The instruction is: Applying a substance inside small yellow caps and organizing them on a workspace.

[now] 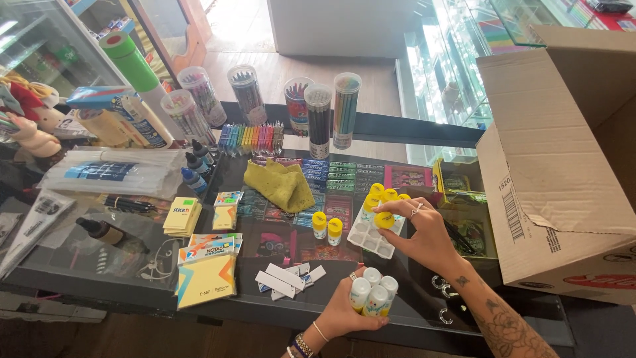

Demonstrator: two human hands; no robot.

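My left hand point(344, 308) grips a bunch of small white bottles point(374, 292) near the counter's front edge. My right hand point(424, 232) sets a yellow-capped bottle point(384, 220) into a white compartment tray point(368, 237). Several yellow-capped bottles point(381, 194) stand in the tray's far cells. Two more yellow-capped bottles point(326, 227) stand on the glass just left of the tray.
A big open cardboard box point(556, 159) fills the right side. A yellow cloth point(281, 185), sticky-note pads point(205, 272), white labels point(288, 278), ink bottles point(195, 166) and tubes of pencils point(318, 119) sit on the glass counter point(132, 265).
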